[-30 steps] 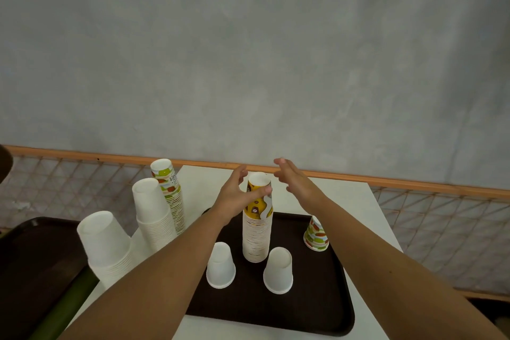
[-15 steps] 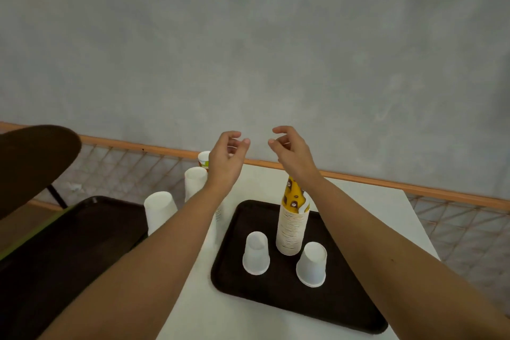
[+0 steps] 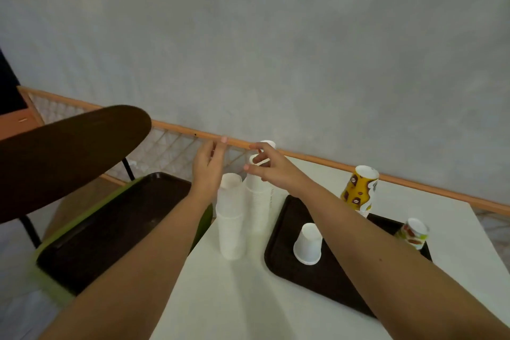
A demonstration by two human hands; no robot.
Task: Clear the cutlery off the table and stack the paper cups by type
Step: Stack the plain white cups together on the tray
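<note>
Two stacks of plain white paper cups stand on the white table [image 3: 234, 301], a shorter stack [image 3: 231, 223] and a taller stack [image 3: 258, 207] just right of it. My right hand [image 3: 271, 171] has thumb and fingers curled round the top cup of the taller stack. Beside the shorter stack's top, my left hand [image 3: 208, 168] is held with fingers straight and holds nothing. A yellow patterned stack [image 3: 358, 190], an upturned white cup [image 3: 307, 244] and a green-and-brown patterned cup [image 3: 414, 233] stand on the dark tray [image 3: 287, 276]. No cutlery shows.
Another cup top [image 3: 269, 143] peeks out behind my right hand. Left of the table, a second dark tray [image 3: 116, 223] lies on a green seat below a dark brown chair back [image 3: 69, 154]. An orange rail [image 3: 414, 182] with netting borders the table's far side.
My view swung left. Both hands left the yellow stack and moved left to the white stacks. My right hand took hold of the taller stack's top cup.
</note>
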